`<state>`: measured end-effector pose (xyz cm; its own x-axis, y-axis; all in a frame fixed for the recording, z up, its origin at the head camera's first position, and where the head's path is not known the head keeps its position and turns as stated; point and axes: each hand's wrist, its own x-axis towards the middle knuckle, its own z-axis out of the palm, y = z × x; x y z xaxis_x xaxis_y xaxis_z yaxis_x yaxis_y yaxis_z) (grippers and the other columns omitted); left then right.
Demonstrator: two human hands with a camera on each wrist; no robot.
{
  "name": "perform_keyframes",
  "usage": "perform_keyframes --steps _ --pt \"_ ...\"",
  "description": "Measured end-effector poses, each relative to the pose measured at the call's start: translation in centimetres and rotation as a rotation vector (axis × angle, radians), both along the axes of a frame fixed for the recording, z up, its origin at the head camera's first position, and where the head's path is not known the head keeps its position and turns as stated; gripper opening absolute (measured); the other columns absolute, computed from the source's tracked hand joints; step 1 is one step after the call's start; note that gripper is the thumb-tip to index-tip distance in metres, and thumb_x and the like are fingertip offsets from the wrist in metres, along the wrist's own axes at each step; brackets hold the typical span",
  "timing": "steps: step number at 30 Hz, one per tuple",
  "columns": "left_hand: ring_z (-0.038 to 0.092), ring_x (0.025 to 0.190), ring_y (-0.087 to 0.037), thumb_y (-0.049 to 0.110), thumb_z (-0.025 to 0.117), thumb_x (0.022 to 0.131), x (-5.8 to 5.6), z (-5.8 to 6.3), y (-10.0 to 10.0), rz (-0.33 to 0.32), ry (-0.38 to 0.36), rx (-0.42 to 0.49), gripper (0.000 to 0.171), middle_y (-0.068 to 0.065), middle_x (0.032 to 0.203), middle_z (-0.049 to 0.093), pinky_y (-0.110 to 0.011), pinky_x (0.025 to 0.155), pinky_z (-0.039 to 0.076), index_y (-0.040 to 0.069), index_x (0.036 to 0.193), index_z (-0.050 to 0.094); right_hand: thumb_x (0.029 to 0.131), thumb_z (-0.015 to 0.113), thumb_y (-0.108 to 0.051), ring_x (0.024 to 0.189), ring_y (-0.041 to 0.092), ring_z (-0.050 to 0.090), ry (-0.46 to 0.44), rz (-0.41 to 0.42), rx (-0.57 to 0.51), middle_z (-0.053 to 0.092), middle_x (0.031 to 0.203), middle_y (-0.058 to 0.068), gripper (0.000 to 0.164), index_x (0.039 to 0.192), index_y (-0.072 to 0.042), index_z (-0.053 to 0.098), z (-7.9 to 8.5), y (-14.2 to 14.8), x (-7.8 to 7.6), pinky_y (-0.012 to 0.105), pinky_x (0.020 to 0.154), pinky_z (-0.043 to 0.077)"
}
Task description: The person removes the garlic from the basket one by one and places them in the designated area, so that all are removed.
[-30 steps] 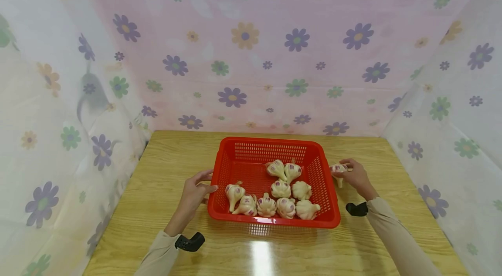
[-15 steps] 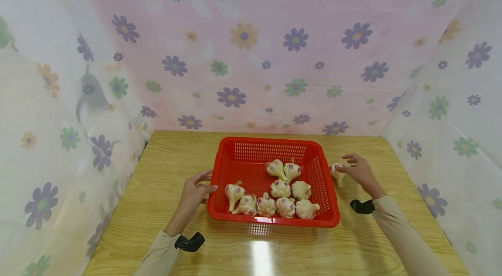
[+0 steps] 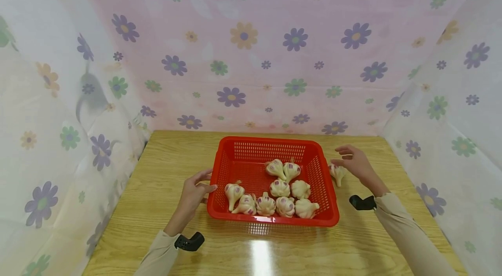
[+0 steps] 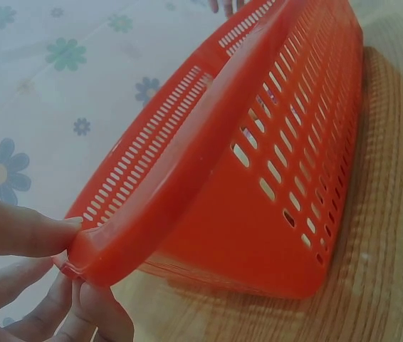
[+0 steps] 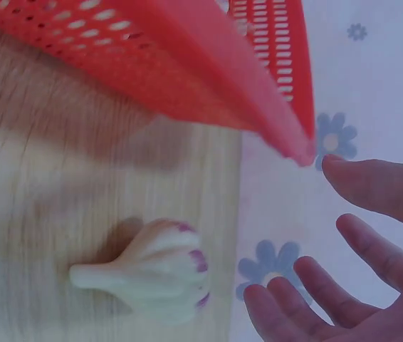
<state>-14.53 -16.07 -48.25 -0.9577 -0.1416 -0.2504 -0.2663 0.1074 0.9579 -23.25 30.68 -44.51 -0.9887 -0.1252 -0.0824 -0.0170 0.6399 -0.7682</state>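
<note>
Basket, one: red plastic basket (image 3: 272, 221), rectangular, slotted walls, standing on one wood-grain table (image 3: 178, 152).

Garlic bulbs, ten in all, pale with purple marks on most. Nine garlic bulbs (image 3: 280, 188) lie inside the basket: five along the near wall, two side by side behind them towards the right, and two farther back, touching. The tenth, a lone bulb (image 5: 162, 274), lies on the table just beyond the basket's right end, near its wall but apart from it, stem towards the near side.

Hands, two. The left hand (image 3: 191, 191) pinches the basket's left rim, thumb above and fingers beneath. The right hand (image 3: 356, 164) hovers above and beside the lone bulb, fingers spread and loosely extended, clear of bulb and rim.

Beige sleeves (image 3: 409, 234), two; black wrist pieces (image 3: 190, 242), two, one per arm. Flowered cloth (image 3: 204, 49) stands behind and at both sides.

Obscured: both sleeves are cut off by the lower edge of the head view. There the right thumb overlaps part of the lone bulb. In the left wrist view, bulbs show only as scraps through the slots, uncountable, and a few fingertips are cropped at the top. The right wrist view is hazy.
</note>
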Motion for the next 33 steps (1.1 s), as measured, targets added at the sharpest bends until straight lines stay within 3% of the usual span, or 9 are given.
perform_keyframes --steps 9,18,23,28,33 --pt "0.060 0.078 -0.023 0.002 0.067 0.080 0.0 0.0 0.0 -0.006 0.001 -0.001 0.049 -0.014 0.115 0.055 -0.032 0.052 0.053 0.013 0.127 0.059 0.089 0.067 -0.024 0.118 0.046 0.044 0.021 0.064 -0.004 0.047 0.130 0.028 0.050 0.129 0.002 0.049 1.9 -2.5 0.2 0.057 0.089 0.045" --pt "0.060 0.076 -0.023 0.001 0.067 0.080 0.0 -0.1 -0.1 -0.001 0.006 0.013 0.049 -0.014 0.113 0.056 -0.032 0.051 0.053 0.013 0.127 0.060 0.087 0.070 -0.023 0.117 0.044 0.046 0.015 0.144 -0.058 0.049 0.128 0.024 0.047 0.124 0.000 0.053 2.6 -5.3 0.5 0.054 0.088 0.047" --pt "0.060 0.075 -0.023 0.001 0.067 0.080 0.0 -0.2 -0.1 -0.004 0.010 0.012 0.049 -0.015 0.112 0.056 -0.033 0.051 0.053 0.013 0.127 0.060 0.085 0.072 -0.026 0.112 0.042 0.050 0.031 0.195 -0.062 0.053 0.124 0.020 0.046 0.120 -0.002 0.056 2.5 -6.8 0.5 0.051 0.084 0.049" --pt "0.061 0.074 -0.022 0.002 0.068 0.080 -0.1 0.0 0.0 -0.006 0.015 0.016 0.049 -0.015 0.112 0.057 -0.032 0.050 0.052 0.013 0.127 0.060 0.085 0.072 -0.024 0.110 0.042 0.051 0.040 0.229 -0.064 0.053 0.124 0.023 0.046 0.121 0.001 0.055 2.0 -8.1 0.3 0.050 0.085 0.049" --pt "0.061 0.074 -0.022 0.002 0.068 0.080 0.1 0.1 0.0 -0.009 0.010 0.016 0.049 -0.015 0.112 0.057 -0.032 0.050 0.052 0.014 0.127 0.060 0.085 0.072 -0.022 0.111 0.042 0.051 -0.006 0.237 -0.080 0.051 0.125 0.024 0.046 0.122 0.001 0.055 1.1 -9.5 0.0 0.049 0.085 0.050"
